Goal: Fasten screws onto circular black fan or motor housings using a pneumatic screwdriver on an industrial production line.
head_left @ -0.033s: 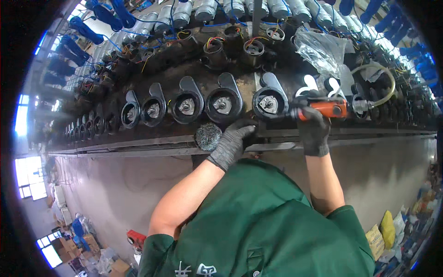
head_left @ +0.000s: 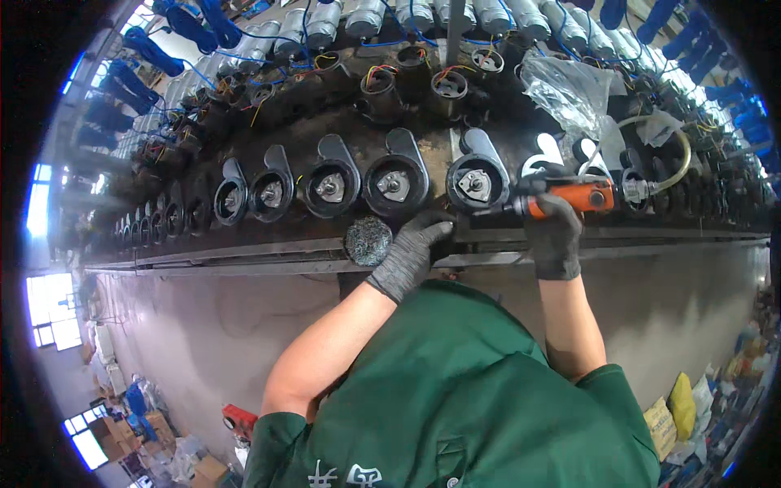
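My right hand [head_left: 556,236], in a dark grey glove, is closed around an orange air screwdriver [head_left: 576,198], held level with its bit pointing left. Its bit end comes close to the fingers of my left hand [head_left: 416,248], gloved in grey. Those fingers are curled together at the bench edge; whatever they may pinch is too small to make out. Beside the left wrist sits a round dish of small dark screws [head_left: 368,241]. Just beyond the bit lies a round black housing [head_left: 478,180] with a metal plate inside and a grey spout.
Similar housings [head_left: 331,187] line the bench's near side. Behind them stand dark cylindrical housings [head_left: 381,93] with coloured wires, then silver motors [head_left: 411,16]. A clear plastic bag [head_left: 569,93] lies at the right. A clear hose [head_left: 682,159] loops from the screwdriver.
The screwdriver has dropped slightly toward me and looks sharper. Its bit now shows near my left fingers, which have hardly moved.
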A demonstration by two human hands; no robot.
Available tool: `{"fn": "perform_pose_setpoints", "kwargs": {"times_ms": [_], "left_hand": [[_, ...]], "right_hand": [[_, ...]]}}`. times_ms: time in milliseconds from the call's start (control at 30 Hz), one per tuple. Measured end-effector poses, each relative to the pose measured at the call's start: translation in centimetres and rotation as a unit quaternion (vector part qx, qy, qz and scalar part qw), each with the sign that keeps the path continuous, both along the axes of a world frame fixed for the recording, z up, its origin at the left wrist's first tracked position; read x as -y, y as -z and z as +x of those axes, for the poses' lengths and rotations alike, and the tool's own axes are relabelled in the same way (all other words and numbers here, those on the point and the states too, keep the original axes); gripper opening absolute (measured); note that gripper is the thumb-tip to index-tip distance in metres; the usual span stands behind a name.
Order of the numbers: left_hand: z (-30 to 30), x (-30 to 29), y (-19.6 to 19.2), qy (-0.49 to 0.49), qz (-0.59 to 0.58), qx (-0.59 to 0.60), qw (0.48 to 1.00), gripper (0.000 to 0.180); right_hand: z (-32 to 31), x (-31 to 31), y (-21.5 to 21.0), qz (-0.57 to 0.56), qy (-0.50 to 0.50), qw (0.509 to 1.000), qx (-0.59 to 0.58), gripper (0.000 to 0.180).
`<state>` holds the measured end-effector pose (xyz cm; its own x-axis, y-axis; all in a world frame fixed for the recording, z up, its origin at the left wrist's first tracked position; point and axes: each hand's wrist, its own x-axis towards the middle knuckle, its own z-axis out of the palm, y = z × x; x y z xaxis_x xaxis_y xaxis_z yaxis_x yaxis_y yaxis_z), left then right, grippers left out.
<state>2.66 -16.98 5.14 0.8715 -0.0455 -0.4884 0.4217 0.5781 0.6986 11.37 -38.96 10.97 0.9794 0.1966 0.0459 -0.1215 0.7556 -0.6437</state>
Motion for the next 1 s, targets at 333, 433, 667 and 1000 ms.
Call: {"fn": "perform_pose_setpoints", "kwargs": {"times_ms": [333,433,667,1000], "left_hand": [[-0.5,0.2,-1.6,0.094,0.117,0.078,0.986,0.024],[-0.6,0.2,-1.0,0.086,0.125,0.096,0.984,0.025],[-0.4,-0.3,-1.1,0.114,0.212,0.139,0.961,0.028],[-0.9,-0.4,-3.1,0.100,0.262,0.046,0.959,0.032]], "right_hand": [[-2.2,-0.9,0.2,0.055,-0.021,0.997,-0.050,0.046],[-2.2,-0.9,0.7,0.054,-0.016,0.997,-0.044,0.047],[-2.5,-1.3,0.3,0.034,-0.013,0.999,-0.039,0.051],[-2.6,-2.5,1.0,0.012,-0.013,0.999,-0.029,0.048]]}}
